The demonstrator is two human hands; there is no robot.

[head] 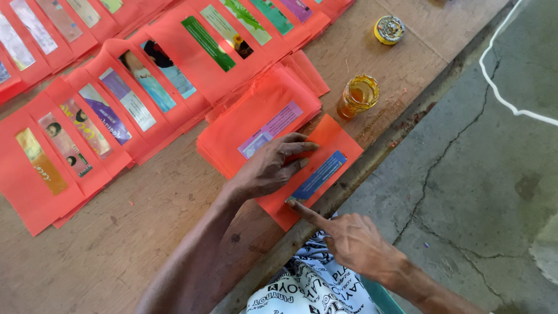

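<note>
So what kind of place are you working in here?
Probably an informal handcraft workshop: a worn wooden table beside a cracked concrete floor, rows of orange paper sleeves with coloured strips, and a small glass jar of amber liquid, maybe glue.

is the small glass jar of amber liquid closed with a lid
No, the glass jar stands open-topped on the wooden table, its amber liquid showing.
</note>
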